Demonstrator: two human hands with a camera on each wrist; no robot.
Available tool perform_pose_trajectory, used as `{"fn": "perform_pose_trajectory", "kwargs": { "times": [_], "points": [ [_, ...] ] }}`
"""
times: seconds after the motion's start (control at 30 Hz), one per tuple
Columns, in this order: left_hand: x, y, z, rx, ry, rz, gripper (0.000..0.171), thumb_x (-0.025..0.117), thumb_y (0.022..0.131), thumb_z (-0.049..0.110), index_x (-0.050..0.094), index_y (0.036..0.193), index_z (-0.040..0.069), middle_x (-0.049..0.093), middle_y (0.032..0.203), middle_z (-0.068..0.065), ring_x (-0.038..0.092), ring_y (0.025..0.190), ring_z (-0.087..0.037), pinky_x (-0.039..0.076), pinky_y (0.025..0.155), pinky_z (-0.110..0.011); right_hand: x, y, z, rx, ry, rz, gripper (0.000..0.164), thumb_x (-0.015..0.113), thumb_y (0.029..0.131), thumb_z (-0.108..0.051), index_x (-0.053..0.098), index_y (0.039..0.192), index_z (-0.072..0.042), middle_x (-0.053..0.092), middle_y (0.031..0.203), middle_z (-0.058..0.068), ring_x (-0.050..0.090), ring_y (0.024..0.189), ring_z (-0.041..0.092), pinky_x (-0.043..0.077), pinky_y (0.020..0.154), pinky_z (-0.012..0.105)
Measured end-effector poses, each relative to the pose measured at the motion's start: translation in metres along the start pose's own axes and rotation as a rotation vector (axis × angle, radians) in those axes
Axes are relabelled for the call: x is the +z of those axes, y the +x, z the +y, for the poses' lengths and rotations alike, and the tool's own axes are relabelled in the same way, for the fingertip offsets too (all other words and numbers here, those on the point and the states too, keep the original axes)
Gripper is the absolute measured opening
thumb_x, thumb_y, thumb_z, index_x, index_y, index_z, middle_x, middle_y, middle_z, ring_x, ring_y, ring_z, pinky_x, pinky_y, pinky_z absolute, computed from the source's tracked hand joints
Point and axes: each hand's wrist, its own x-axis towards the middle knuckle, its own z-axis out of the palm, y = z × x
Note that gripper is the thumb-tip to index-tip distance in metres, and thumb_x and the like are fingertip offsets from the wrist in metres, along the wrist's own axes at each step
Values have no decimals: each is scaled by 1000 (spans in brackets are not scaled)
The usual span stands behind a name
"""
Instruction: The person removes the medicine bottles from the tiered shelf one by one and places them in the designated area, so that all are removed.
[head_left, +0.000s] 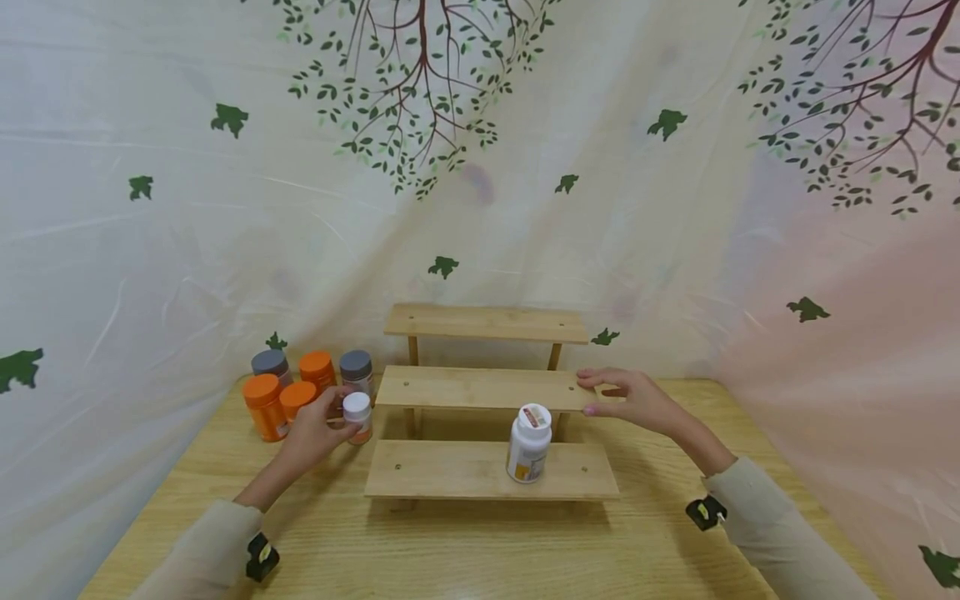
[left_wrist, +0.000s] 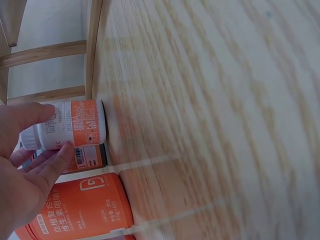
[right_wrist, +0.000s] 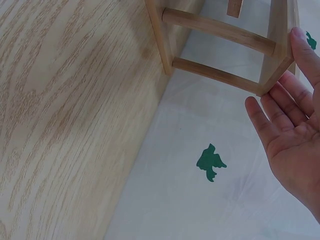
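Observation:
My left hand (head_left: 309,433) pinches a small white-capped bottle (left_wrist: 62,125) with a white and orange label between thumb and fingers. It is upright, left of a three-step wooden display shelf (head_left: 480,389); I cannot tell whether its base touches the table. Close behind it is a grey-capped bottle (head_left: 356,367), partly hidden in the left wrist view. My right hand (head_left: 641,404) holds the right end of the middle step, thumb at the front edge and fingers toward the back. On the lowest step stands a larger white bottle (head_left: 528,450), right of the middle.
Several orange bottles (head_left: 264,407) and another grey-capped bottle (head_left: 270,364) cluster at the table's back left, beside my left hand. The shelf stands on a wooden table (head_left: 465,554). Behind it hangs a pale curtain (head_left: 510,242) printed with leaves and branches.

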Motion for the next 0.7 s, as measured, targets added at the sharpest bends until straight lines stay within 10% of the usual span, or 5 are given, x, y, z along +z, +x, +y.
{"fn": "perform_pose_trajectory", "kwargs": {
  "times": [0.7],
  "points": [
    [0,1,2,-6,2,-13,52,76,84,-7,51,130,-12,63,123,-34,67,110,-47,59,89,-55,0,0,0,5,1,-9,44,79,90,-24,69,129,-7,57,148,18,50,138,42,50,103,63]
  ]
}}
